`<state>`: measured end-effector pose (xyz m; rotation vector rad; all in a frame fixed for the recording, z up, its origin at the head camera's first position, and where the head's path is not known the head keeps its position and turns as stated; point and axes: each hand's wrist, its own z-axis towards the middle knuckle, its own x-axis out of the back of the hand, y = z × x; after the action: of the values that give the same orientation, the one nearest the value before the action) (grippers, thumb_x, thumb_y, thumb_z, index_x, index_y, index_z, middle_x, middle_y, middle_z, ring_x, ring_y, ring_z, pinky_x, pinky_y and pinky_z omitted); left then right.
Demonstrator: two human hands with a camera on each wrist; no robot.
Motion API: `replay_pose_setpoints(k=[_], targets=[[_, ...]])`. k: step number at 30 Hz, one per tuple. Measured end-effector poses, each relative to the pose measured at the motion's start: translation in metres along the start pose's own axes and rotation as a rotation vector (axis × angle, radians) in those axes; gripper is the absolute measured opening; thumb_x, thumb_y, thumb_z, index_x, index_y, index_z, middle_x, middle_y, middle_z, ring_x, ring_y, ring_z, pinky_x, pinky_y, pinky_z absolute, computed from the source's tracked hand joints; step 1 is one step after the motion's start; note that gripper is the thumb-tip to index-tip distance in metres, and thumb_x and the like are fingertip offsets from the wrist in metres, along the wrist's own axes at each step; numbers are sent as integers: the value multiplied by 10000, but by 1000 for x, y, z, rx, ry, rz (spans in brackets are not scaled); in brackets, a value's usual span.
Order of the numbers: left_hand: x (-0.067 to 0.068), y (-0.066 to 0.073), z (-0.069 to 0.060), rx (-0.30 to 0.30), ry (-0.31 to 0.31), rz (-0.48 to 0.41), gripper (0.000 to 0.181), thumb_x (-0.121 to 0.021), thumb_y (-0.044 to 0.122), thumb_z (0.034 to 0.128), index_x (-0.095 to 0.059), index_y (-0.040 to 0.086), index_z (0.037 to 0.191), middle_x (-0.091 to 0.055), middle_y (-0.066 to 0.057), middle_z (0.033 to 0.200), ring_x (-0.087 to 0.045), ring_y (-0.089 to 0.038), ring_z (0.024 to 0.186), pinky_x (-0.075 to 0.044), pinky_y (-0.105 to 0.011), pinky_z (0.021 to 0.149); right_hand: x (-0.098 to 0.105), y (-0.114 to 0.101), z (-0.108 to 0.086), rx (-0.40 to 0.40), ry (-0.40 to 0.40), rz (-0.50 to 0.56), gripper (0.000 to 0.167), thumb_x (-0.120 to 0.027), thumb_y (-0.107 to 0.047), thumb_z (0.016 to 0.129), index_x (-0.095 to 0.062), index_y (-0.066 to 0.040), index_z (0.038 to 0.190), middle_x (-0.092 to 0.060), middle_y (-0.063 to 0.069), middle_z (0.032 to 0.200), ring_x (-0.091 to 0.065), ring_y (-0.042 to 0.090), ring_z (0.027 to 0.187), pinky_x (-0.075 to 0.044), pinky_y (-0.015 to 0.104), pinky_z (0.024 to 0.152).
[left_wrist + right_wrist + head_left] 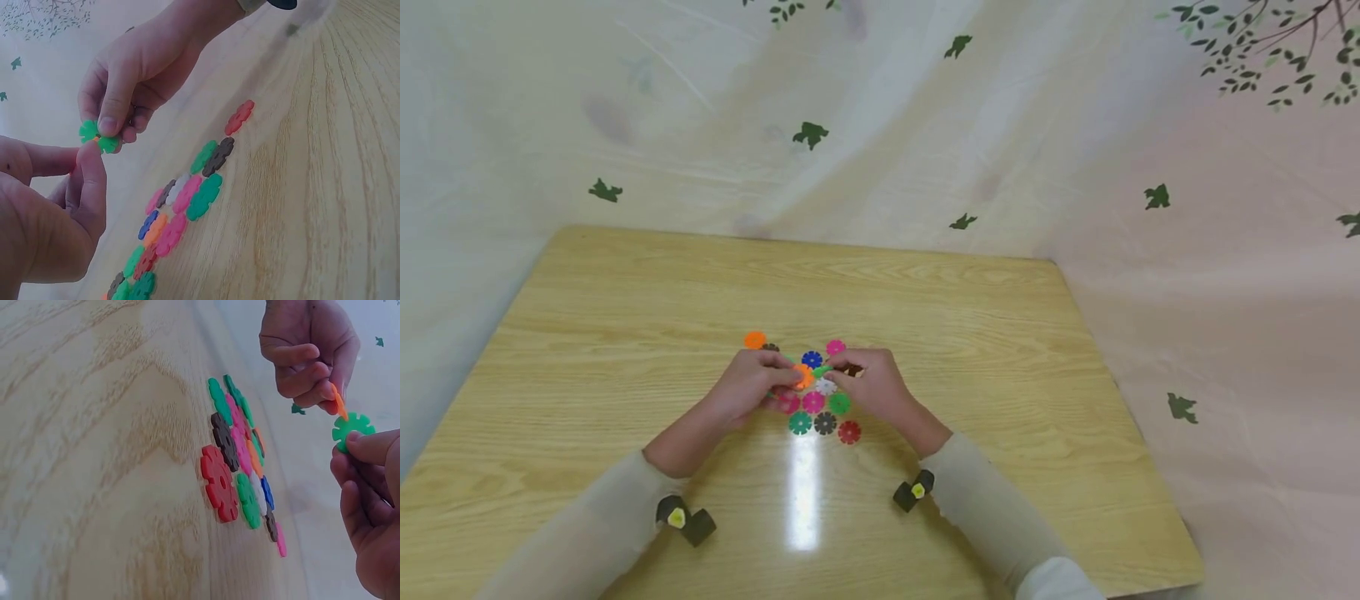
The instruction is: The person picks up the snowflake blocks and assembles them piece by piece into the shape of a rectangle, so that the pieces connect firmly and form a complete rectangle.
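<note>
My left hand (747, 390) pinches an orange notched plastic disc (339, 402) between thumb and fingers. A green notched disc (351, 427) is pinched by my right hand (874, 385). The two discs meet at their edges, set at an angle to each other; how deep their slots overlap I cannot tell. Both hands are raised above the table, over a group of similar flat discs. Among these lie a red disc (219, 484), a dark brown disc (825, 423), a blue disc (811, 359) and a teal disc (205, 197). My hands partly hide the group in the head view.
The discs lie flat on a wood-grain table (625, 292). Another orange disc (755, 340) is at the group's far left. A pale curtain (880, 125) with leaf prints borders the table's back and sides. Black wrist devices (685, 518) sit on both sleeves.
</note>
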<state>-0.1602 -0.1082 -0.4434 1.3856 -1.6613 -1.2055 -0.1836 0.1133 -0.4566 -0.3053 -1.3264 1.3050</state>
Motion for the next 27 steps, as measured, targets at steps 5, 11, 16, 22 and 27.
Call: replay_pose_setpoints(k=[5, 11, 16, 22, 27], targets=[[-4, 2, 1, -3, 16, -28, 258, -659, 13, 944, -590, -167, 1115, -686, -130, 816, -676, -172, 614, -621, -297, 620, 2, 2, 1, 7, 10, 11, 33, -778, -26, 876, -786, -30, 908, -754, 42, 852, -669, 99, 734, -603, 278, 665], [-13, 7, 2, -30, 35, -3, 205, -628, -23, 956, -579, -171, 1089, -671, -132, 785, -680, -171, 604, -625, -317, 632, 7, 4, 2, 46, -1, 30, 47, -779, -2, 864, -786, -9, 910, -761, 101, 881, -723, 168, 786, -610, 255, 707], [-19, 10, 2, -25, 21, 58, 180, -640, -21, 949, -604, -158, 1060, -683, -145, 808, -696, -199, 641, -628, -330, 638, 13, 5, 3, 97, -9, 31, 48, -778, 10, 858, -787, -10, 901, -764, 108, 887, -739, 210, 805, -614, 266, 720], [-23, 5, 0, 48, -123, 81, 152, -651, -9, 928, -606, -111, 1032, -719, -201, 858, -722, -280, 715, -634, -395, 692, 16, 8, 5, 92, -133, 37, 102, -745, 22, 883, -769, 30, 982, -763, 111, 941, -735, 179, 858, -602, 234, 766], [-21, -3, -3, 46, -91, 173, 173, -681, 86, 945, -677, -63, 1034, -713, -190, 861, -683, -223, 678, -624, -350, 612, 15, 8, 5, -64, -233, -106, 185, -706, -56, 942, -728, 20, 1109, -742, 72, 947, -687, 129, 840, -577, 201, 750]])
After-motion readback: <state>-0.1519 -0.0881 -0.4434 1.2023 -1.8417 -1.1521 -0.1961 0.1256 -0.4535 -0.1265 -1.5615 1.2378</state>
